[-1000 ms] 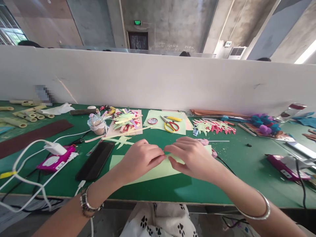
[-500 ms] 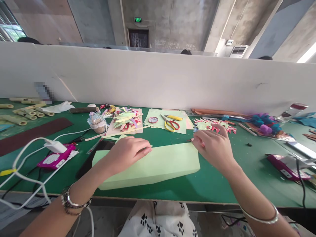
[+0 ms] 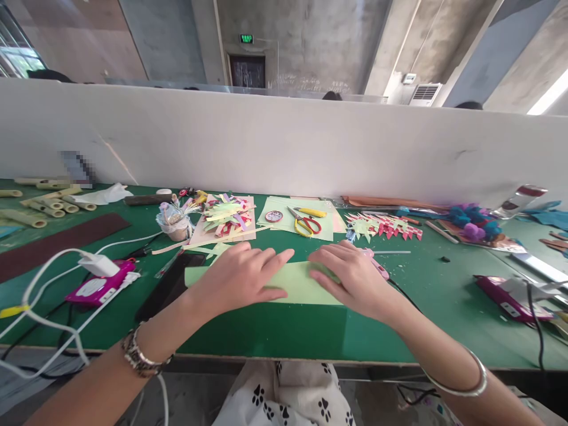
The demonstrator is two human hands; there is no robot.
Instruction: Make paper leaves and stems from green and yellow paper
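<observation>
A folded strip of light green paper (image 3: pixel 298 284) lies on the green table (image 3: pixel 284 331) in front of me. My left hand (image 3: pixel 242 277) rests flat on its left part, fingers stretched out and pointing right. On the paper's right part my right hand (image 3: pixel 348 277) presses down flat, fingers pointing left. Neither hand holds anything. A pink tool (image 3: pixel 377 266) lies just behind my right hand.
Behind the paper are yellow-and-red scissors (image 3: pixel 304 223), a heap of coloured paper strips (image 3: pixel 227 216), a small cup (image 3: pixel 174 223) and red-and-green cut pieces (image 3: pixel 384 226). A black phone (image 3: pixel 171 285) and a pink device with white cable (image 3: pixel 100 284) lie left. A white partition (image 3: pixel 284 148) backs the table.
The green paper was a wide sheet half a second ago; now it is a narrower strip. My right hand came back from the far right onto the paper, and both hands lie flat on it.
</observation>
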